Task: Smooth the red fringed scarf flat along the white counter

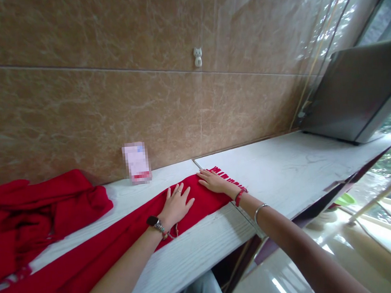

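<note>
A long red scarf (114, 234) lies stretched across a white counter (284, 171), its fringed end (226, 174) toward the right. My left hand (177, 204) lies flat on the scarf with fingers spread; a watch is on that wrist. My right hand (214, 181) rests flat on the scarf near the fringe, fingers stretched out, with a red cord and a metal bangle on the wrist.
A heap of red cloth (36, 215) sits at the left of the counter. A small blurred card (137, 162) leans against the brown tiled wall. A grey appliance (352, 95) stands at the right end. A white hook (197, 57) hangs on the wall.
</note>
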`<state>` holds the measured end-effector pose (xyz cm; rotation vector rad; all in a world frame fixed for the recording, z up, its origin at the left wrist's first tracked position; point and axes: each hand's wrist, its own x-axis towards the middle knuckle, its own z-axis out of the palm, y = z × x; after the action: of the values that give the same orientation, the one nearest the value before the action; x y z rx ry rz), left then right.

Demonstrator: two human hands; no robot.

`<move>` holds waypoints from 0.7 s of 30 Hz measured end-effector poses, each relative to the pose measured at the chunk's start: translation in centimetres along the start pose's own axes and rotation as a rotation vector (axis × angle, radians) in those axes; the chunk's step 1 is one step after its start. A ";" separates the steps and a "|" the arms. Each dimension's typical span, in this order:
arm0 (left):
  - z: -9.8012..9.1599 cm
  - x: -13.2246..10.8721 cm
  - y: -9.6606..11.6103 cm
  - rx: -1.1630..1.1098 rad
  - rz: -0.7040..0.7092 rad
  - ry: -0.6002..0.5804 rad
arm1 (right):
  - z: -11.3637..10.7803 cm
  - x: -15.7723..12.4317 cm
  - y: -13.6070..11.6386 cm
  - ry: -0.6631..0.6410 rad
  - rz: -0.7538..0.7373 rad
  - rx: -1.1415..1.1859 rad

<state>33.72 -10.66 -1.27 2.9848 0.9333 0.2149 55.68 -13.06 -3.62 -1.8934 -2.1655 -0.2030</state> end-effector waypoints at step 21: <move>-3.9 -2.2 4.4 0.067 0.184 -0.082 | -6.1 -10.5 0.9 -0.027 -0.266 -0.040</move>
<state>33.90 -15.62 2.53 3.1150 0.6713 0.0626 58.46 -24.57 -0.76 -1.6304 -2.4449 -0.2734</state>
